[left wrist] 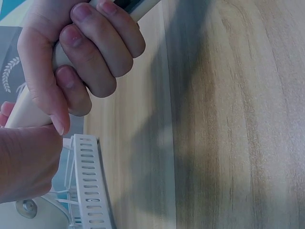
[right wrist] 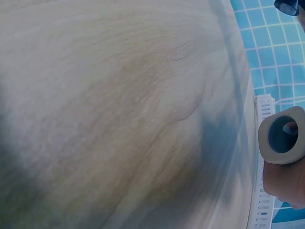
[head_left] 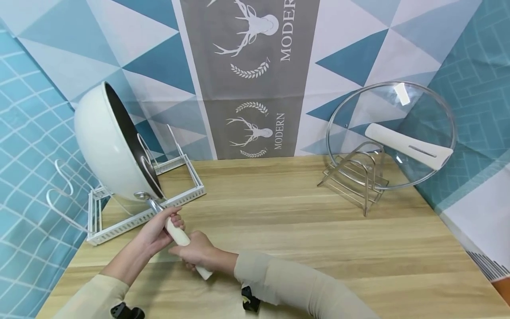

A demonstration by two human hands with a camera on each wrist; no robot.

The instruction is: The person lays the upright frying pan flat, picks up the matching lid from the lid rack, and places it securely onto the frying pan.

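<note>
Wooden table (head_left: 318, 248): bears every item listed, each located here relative to the white rack. White rack (head_left: 187, 195), at the table's left rear corner: slotted base with wire loops, which prop a pan on edge. Pan (head_left: 107, 141), cream outside and dark inside: stands tilted on its rim in the rack, bowl leaning against a wire loop, handle pointing out toward the person; judged to be steadied by hand because it is not visibly settled between the loops. Glass lid (head_left: 392, 133) with white grip, well to the right of the rack: leans upright in a metal wire stand (head_left: 356, 177). Pan handle (head_left: 183, 239), cream, just in front of the rack: its hollow end shows in the right wrist view. Left hand (head_left: 161, 232): fingers (left wrist: 95, 52) wrapped round the handle nearest the pan, forearm angled in from lower left. Right hand (head_left: 197, 252): closed round the handle's outer end, sleeve crossing from the right.
</note>
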